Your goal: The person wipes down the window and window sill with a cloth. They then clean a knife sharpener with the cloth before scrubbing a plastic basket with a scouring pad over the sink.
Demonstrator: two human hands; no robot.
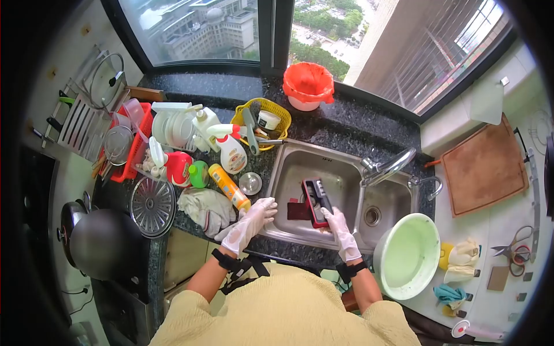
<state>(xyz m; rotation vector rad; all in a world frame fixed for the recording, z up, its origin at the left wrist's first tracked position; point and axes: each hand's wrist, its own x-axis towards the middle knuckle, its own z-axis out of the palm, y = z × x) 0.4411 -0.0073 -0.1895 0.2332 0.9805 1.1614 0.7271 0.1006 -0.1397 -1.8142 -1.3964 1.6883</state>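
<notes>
My right hand (341,233), in a thin whitish glove, is closed on the lower end of a black object with a red rim (316,203), long and box-like. It is held over the large basin of the steel sink (287,173); its exact kind is unclear. A flat dark-red piece (298,211) lies beside it on the basin floor. My left hand (250,225), gloved too, is at the sink's front left edge with fingers stretched out and nothing visible in it. Closest to it are a yellow-orange bottle (228,185) lying tilted and a whitish cloth (206,209).
Spray bottles (233,154), a yellow basket (281,131) and a red rack (128,151) crowd the left counter. The faucet (391,167) arches over the sink divider. A pale green basin (407,258) stands at right. A red-lined bin (309,86) sits by the window.
</notes>
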